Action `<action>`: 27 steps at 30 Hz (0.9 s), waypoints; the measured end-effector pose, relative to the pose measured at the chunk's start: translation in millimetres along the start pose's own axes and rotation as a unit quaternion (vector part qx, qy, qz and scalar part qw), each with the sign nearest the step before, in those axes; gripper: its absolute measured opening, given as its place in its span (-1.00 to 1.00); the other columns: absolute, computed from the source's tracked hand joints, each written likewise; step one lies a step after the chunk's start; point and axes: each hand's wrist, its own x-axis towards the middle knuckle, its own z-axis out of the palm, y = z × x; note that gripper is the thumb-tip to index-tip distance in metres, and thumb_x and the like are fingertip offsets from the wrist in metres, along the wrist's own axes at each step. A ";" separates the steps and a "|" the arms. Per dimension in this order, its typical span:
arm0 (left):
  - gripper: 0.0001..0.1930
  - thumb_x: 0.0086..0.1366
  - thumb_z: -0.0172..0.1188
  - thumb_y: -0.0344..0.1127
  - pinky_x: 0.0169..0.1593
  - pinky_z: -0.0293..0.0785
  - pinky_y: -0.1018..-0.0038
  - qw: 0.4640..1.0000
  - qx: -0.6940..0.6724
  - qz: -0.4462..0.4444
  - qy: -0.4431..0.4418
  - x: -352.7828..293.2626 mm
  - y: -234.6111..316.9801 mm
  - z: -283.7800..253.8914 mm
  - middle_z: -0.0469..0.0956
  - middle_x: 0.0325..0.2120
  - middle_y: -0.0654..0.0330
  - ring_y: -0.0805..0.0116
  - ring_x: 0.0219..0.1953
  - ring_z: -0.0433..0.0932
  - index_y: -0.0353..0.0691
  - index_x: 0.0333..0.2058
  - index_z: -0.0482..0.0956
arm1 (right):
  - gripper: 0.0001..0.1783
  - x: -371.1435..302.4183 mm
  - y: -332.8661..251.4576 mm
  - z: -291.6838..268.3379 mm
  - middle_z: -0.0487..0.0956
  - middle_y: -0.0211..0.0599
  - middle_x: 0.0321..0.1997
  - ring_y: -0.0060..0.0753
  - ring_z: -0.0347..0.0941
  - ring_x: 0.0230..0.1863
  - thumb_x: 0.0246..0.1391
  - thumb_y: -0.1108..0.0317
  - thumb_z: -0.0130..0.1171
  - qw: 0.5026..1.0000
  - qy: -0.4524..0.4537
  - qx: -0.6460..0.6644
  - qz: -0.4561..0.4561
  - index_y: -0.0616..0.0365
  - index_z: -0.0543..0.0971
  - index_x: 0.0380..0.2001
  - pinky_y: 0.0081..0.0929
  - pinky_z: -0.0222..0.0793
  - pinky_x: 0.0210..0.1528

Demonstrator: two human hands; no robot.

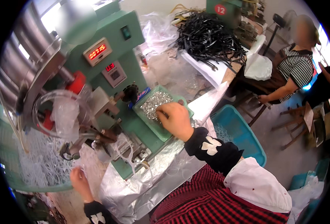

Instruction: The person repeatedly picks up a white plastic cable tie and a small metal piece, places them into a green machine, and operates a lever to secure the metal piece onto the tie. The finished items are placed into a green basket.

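Observation:
My right hand point(176, 120) reaches into a green tray point(163, 135) heaped with small shiny metal pieces point(154, 104). Its thumb and fingers are pinched together at the pile; the fingertips partly hide what they grip. Low on the left, my left hand point(80, 183) is held with its fingers curled, beside a green basket point(56, 187) full of clear plastic strips point(41, 164). Whatever lies between those fingers is too small to make out. Between the hands, a clear looped strip point(126, 154) hangs at the working end of a green bench machine point(114, 41).
Silvery foil point(125, 194) covers the table's near edge. Black strips point(209, 37) are piled at the back, with a wrench point(212, 67) by them. A teal bin point(243, 128) stands to the right. Beyond it a person in a striped shirt point(293, 71) sits.

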 end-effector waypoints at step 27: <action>-0.91 0.44 0.13 -0.39 -0.21 0.65 0.40 0.757 -0.598 -0.210 0.156 -15.0 137.4 -0.7 0.55 -0.27 0.15 0.39 -0.23 0.59 -0.26 -0.20 0.44 | -0.59 29.1 -114.9 27.7 0.59 -0.33 -0.29 -0.48 0.52 -0.22 -0.05 0.56 0.28 0.924 -0.112 0.353 0.095 0.25 0.54 -0.06 -0.52 0.40 -0.07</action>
